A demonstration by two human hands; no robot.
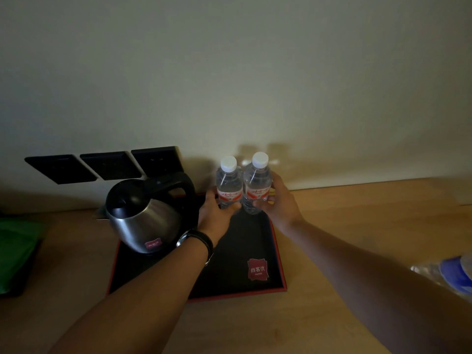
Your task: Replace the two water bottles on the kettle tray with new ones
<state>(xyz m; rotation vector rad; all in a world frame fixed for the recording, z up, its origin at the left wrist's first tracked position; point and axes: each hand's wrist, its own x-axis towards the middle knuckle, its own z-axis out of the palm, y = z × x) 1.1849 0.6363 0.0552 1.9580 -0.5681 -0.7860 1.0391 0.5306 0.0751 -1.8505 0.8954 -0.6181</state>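
Two clear water bottles with white caps and red labels stand upright side by side at the far right corner of the black, red-rimmed kettle tray (277, 254). My left hand (214, 213) wraps around the left bottle (229, 182). My right hand (279, 200) wraps around the right bottle (257, 183). A steel kettle (145, 213) with a black lid and handle stands on the tray's left half, close beside my left wrist.
The tray lies on a wooden counter (370, 226) against a pale wall. Black wall sockets (107, 164) sit behind the kettle. A green object (15, 249) lies at the far left. Blue-and-clear plastic (452, 274) shows at the right edge.
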